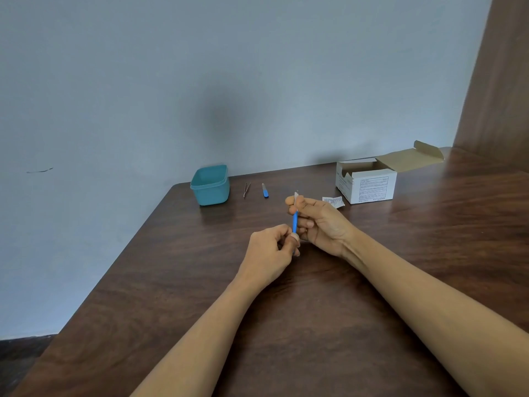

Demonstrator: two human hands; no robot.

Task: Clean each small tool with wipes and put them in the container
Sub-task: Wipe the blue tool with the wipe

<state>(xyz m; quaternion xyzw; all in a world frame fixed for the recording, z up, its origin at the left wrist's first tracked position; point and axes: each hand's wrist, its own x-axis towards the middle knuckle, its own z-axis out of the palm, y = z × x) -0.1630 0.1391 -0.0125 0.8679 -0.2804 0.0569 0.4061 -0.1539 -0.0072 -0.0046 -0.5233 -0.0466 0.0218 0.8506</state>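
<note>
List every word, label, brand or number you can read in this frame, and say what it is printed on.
Nothing here can be read.
White cardboard box: a framed block of print on the front panel, apparently upside down, too small and blurred to read.
Torn wipe packet: dark print, too small to read.
Teal container, tweezers, held blue tool, blue tool on the table: no text visible.

left hand (pixel 272 247) pinches blue tool (pixel 294 222) low | right hand (pixel 320 222) pinches its top, palm inward | forearms converge
</note>
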